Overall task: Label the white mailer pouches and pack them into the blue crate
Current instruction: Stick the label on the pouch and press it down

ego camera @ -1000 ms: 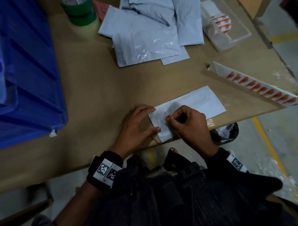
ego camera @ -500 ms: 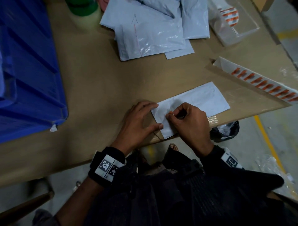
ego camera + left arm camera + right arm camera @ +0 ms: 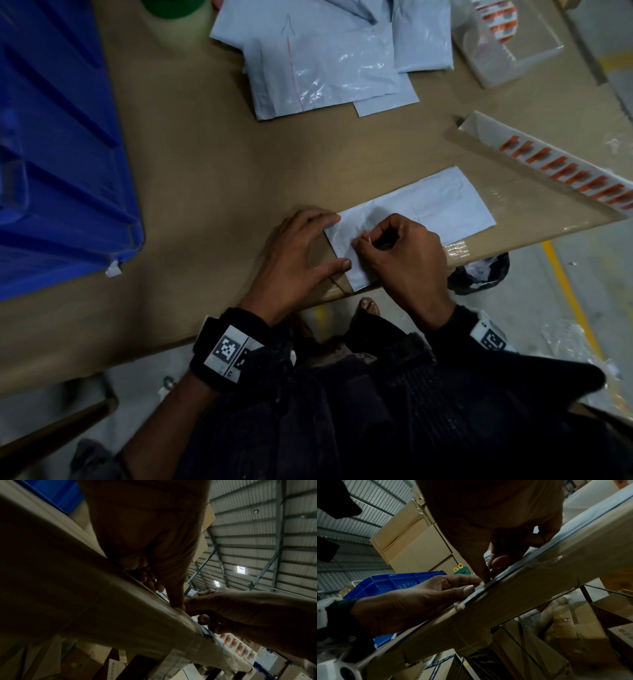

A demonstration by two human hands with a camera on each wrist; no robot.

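Dark sleeves and tagged wristbands frame both hands at the near edge of a brown paper-covered desk (image 3: 205, 178), where a white mailer pouch (image 3: 428, 212) lies flat and angled, its near corner just over the edge. The left hand (image 3: 298, 253) is spread, fingertips and thumb pressing down the pouch's left end. The right hand (image 3: 400, 257) is curled, thumb and forefinger pinched together on the pouch surface over something too small to make out. Farther right, a strip of orange labels (image 3: 561, 168) lies on its backing sheet. At the left side sits the blue crate (image 3: 58, 154), well apart from the pouch. Beyond, a loose pile of white mailer pouches (image 3: 329, 65) lies beside a clear tray (image 3: 513, 37) holding more orange labels.
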